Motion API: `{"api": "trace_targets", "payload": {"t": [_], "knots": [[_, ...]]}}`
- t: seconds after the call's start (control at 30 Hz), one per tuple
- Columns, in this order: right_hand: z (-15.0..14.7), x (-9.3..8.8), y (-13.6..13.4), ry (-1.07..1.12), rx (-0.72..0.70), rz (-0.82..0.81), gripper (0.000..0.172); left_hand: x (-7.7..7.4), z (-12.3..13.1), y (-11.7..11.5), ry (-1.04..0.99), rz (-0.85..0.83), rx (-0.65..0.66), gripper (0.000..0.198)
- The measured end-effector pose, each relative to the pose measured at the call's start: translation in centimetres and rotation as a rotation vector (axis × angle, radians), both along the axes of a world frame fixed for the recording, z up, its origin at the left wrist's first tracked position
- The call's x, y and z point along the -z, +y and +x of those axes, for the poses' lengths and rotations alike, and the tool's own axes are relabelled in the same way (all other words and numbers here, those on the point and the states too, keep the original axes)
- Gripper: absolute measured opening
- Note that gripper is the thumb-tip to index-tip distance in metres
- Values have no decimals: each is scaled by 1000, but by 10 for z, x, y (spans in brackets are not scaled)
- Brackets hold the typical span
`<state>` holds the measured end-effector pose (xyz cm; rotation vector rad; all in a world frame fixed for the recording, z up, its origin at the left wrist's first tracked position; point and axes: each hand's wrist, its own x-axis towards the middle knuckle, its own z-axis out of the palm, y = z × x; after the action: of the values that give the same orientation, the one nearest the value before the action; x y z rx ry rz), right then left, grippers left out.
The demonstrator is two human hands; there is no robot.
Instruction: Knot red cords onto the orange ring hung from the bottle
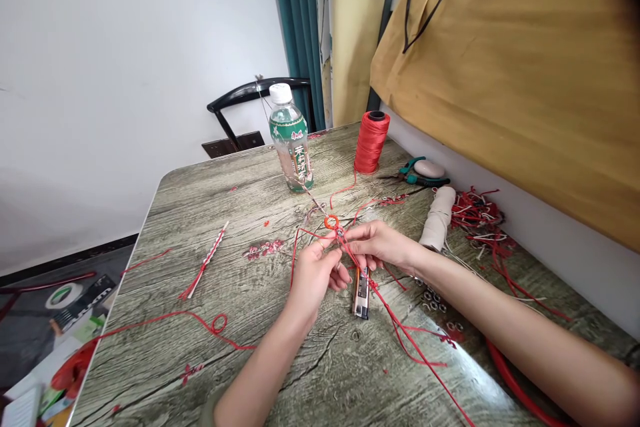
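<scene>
My left hand (317,267) and my right hand (376,243) meet over the middle of the table, both with fingers pinched on thin red cord (357,263). Just beyond the fingertips is a small orange-red ring (331,221), joined by a thin string to a green-labelled plastic bottle (290,147). A small metallic piece (340,232) shows at the pinch, partly hidden. Loose cord ends run down toward the table's near right side. Below my right hand lies a flat, dark and silver rectangular object (361,297), its upper part covered.
Behind stand a red thread spool (371,143) and teal-handled pliers (417,177). On the right lie a white thread spool (439,217), a heap of cord scraps (477,213) and several metal rings (433,300). A red-and-white braid (210,257) lies left. Yellow cloth (510,80) hangs at right.
</scene>
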<state>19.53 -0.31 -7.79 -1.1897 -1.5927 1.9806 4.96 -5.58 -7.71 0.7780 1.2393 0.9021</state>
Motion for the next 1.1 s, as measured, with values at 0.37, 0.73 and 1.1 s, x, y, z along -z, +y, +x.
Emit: {"api": "trace_targets", "payload": {"t": [0.37,0.73,1.1], "knots": [[-2,-1,-2,33,35,49,26,-2,3,-1,127,111,-77,20],[1,0,-4,-41,-88,201,33,2,8,9,-148,23,-174,20],[1,-5,-7,-42,-149,281,22,0,7,8,-306,-16,-236,23]]}}
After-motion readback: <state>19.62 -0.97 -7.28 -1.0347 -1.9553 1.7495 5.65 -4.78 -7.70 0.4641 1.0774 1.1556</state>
